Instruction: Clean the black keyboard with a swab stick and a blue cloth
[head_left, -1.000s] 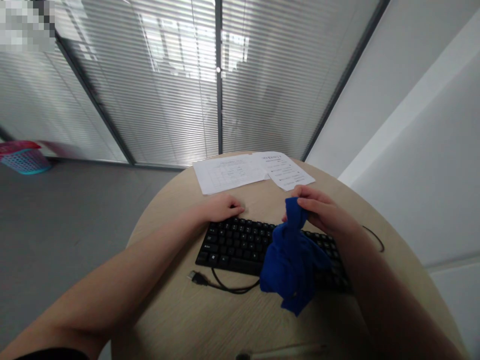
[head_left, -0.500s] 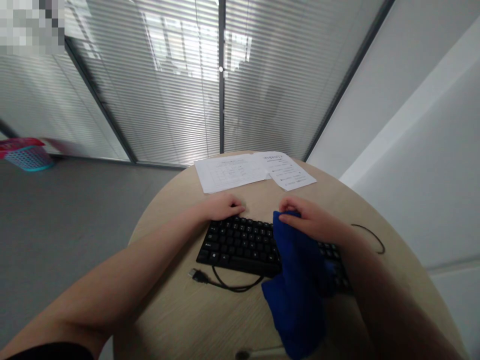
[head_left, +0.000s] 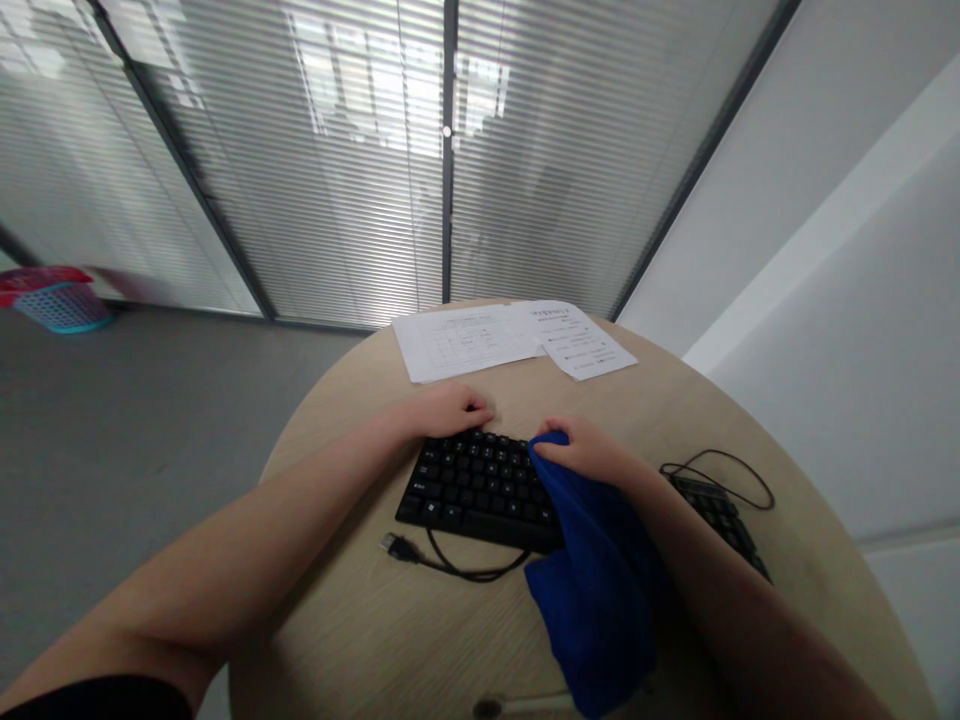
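Note:
A black keyboard [head_left: 480, 485] lies on the round wooden table, its right part hidden by cloth and forearm except for some keys at the far right. My left hand [head_left: 454, 408] is closed at the keyboard's back left edge, fingers curled and seeming to hold that edge. With my right hand [head_left: 581, 448] I pinch a corner of a blue cloth [head_left: 600, 580] at the keyboard's back edge. The cloth drapes over the keys and down to the table front. A USB plug [head_left: 401, 548] on a black cable lies in front of the keyboard.
Printed paper sheets [head_left: 480, 340] lie at the back of the table [head_left: 337, 420]. A looped black cable [head_left: 739, 465] is at the right. At the front edge, a pale-handled tool [head_left: 517, 706] is partly covered. A basket [head_left: 64, 300] stands on the floor at left.
My right hand has moved left and slightly nearer along the keyboard with the cloth, uncovering keys and cable at the right. The left hand stays in place.

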